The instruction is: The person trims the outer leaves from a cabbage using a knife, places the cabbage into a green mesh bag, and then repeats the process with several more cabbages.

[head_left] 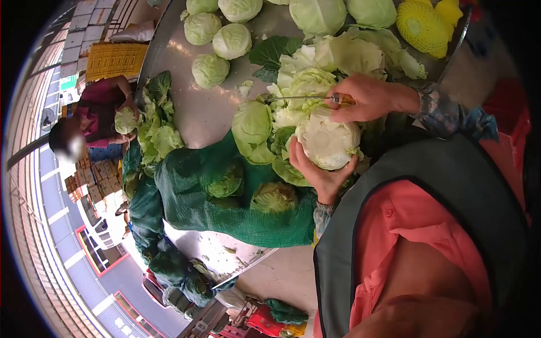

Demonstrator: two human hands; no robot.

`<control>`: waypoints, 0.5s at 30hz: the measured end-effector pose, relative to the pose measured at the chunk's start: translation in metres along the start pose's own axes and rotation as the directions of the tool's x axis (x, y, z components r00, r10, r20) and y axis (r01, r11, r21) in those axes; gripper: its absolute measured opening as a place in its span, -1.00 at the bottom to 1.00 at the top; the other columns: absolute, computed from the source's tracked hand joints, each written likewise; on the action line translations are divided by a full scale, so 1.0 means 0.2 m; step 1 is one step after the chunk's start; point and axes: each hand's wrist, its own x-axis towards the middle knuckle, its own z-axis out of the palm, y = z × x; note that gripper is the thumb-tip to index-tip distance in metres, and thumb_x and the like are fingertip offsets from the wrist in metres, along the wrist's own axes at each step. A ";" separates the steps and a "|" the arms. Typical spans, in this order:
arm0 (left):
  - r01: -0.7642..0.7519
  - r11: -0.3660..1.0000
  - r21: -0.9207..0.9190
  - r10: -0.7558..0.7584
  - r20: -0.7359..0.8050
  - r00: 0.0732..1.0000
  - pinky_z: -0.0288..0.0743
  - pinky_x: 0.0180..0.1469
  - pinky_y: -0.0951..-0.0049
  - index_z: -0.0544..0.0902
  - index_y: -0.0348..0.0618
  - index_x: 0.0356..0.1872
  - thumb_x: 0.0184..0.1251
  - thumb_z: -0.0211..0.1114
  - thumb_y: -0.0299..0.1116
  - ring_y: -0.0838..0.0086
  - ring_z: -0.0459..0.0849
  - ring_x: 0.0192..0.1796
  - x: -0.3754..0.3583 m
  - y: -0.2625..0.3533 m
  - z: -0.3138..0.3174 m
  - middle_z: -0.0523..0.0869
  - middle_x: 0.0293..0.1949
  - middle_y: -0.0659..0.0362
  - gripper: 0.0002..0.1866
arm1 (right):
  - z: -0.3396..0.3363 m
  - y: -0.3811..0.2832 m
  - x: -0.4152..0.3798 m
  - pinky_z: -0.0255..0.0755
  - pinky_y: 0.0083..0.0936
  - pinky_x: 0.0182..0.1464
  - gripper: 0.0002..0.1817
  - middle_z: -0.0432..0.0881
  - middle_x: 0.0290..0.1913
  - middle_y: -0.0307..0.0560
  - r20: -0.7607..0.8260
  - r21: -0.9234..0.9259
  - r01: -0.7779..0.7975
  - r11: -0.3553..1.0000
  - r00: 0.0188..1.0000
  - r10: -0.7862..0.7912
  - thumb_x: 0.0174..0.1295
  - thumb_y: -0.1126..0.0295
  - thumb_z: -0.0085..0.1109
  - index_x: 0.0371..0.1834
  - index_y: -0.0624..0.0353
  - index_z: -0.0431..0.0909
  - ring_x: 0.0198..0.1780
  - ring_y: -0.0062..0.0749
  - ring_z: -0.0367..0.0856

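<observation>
My left hand (322,174) is wrapped around the lower side of a trimmed cabbage (328,141), whose pale cut base faces up. In my right hand (363,100) is a knife (301,98) with a yellowish handle; its thin blade points left, above the cabbage and over loose leaves. A green cabbage (252,125) lies just left of the held one. Peeled outer leaves (344,53) are heaped behind my right hand.
Several cabbages (232,41) sit on the metal table (197,118). Green mesh sacks (191,186) with cabbages lie along its near side. Yellow foam netting (422,28) is at the far right. Across the table, another person (96,115) holds a cabbage (125,120) beside a leaf pile (160,132).
</observation>
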 end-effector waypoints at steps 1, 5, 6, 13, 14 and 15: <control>-0.029 0.999 0.032 0.028 0.027 0.999 0.25 0.39 -0.03 0.12 -0.32 0.48 -0.34 0.77 -0.05 -0.11 0.26 0.40 0.01 0.01 0.00 0.24 0.38 -0.20 0.32 | 0.01 0.05 0.00 0.46 -0.29 -0.33 -0.54 0.68 -0.44 0.06 -0.008 -0.011 0.021 1.000 1.000 -0.021 0.18 0.10 0.37 -0.16 0.35 0.64 -0.45 -0.21 0.63; -0.013 0.988 0.157 -0.009 0.136 0.991 0.34 0.32 0.01 0.10 -0.34 0.48 -0.37 0.79 -0.05 -0.10 0.31 0.34 0.04 0.07 -0.08 0.26 0.35 -0.22 0.36 | 0.00 0.05 0.01 0.46 -0.22 -0.35 -0.60 0.66 -0.47 0.11 0.042 -0.065 0.038 0.997 0.998 -0.035 0.07 0.23 0.37 -0.16 0.36 0.64 -0.47 -0.10 0.65; 0.015 0.983 0.181 -0.046 0.168 0.985 0.36 0.30 -0.01 0.10 -0.34 0.48 -0.38 0.80 -0.05 -0.11 0.32 0.33 0.06 0.10 -0.09 0.27 0.34 -0.23 0.37 | -0.01 0.03 0.03 0.46 -0.21 -0.35 -0.63 0.65 -0.49 0.13 0.071 -0.068 0.013 0.998 0.997 -0.009 0.05 0.26 0.35 -0.21 0.36 0.63 -0.46 -0.05 0.65; 0.082 0.974 0.209 -0.123 0.190 0.974 0.37 0.30 -0.01 0.11 -0.31 0.49 -0.42 0.81 -0.09 -0.14 0.35 0.31 0.07 0.16 -0.10 0.34 0.30 -0.23 0.37 | 0.07 -0.02 0.00 0.48 -0.01 -0.39 -0.78 0.58 -0.58 0.18 -0.071 -0.364 0.112 0.925 0.987 -0.147 -0.03 0.33 0.21 -0.45 0.28 0.51 -0.47 0.18 0.62; 0.069 0.976 0.206 -0.105 0.169 0.980 0.36 0.31 0.00 0.11 -0.32 0.49 -0.41 0.81 -0.10 -0.13 0.35 0.32 0.05 0.14 -0.10 0.33 0.30 -0.22 0.36 | 0.07 -0.03 0.00 0.48 0.02 -0.39 -0.81 0.57 -0.59 0.18 -0.078 -0.385 0.086 0.919 0.989 -0.126 -0.04 0.35 0.19 -0.46 0.27 0.49 -0.47 0.21 0.61; 0.057 0.977 0.205 -0.088 0.148 0.985 0.36 0.33 0.00 0.12 -0.32 0.48 -0.41 0.81 -0.10 -0.12 0.34 0.33 0.03 0.12 -0.09 0.33 0.30 -0.20 0.36 | 0.07 -0.03 -0.01 0.45 0.02 -0.41 -0.82 0.56 -0.60 0.18 -0.076 -0.390 0.083 0.917 0.990 -0.123 -0.03 0.39 0.19 -0.40 0.26 0.50 -0.48 0.20 0.60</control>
